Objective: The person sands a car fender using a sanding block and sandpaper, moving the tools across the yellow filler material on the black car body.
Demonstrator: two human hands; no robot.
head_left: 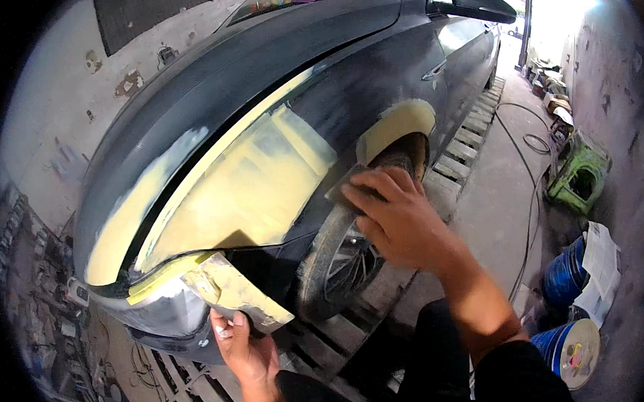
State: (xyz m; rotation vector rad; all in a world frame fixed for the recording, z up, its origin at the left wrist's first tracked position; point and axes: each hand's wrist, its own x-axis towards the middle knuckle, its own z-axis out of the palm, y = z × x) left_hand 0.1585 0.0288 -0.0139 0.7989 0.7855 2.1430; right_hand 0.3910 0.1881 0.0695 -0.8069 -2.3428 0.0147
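Note:
My left hand (244,352) is closed on the lower edge of a flat putty board (247,288). Its face is smeared with pale yellow filler, thickest near the upper left corner. My right hand (398,214) grips a dark, flat rectangular piece (345,184) between thumb and fingers, above the front wheel (340,252) and close to the fender. Whether the piece touches the body cannot be made out. Before me stands a dark car (267,63). Yellow filler patches (239,192) cover its fender, the bonnet edge and the wheel arch (399,125).
Slatted wooden pallets (474,127) lie under and beside the car. A hose (529,179) runs along the floor on the right. Past it are a green plastic stool (580,175), blue buckets (564,270) and a wall. The wing mirror (480,5) juts out at the upper right.

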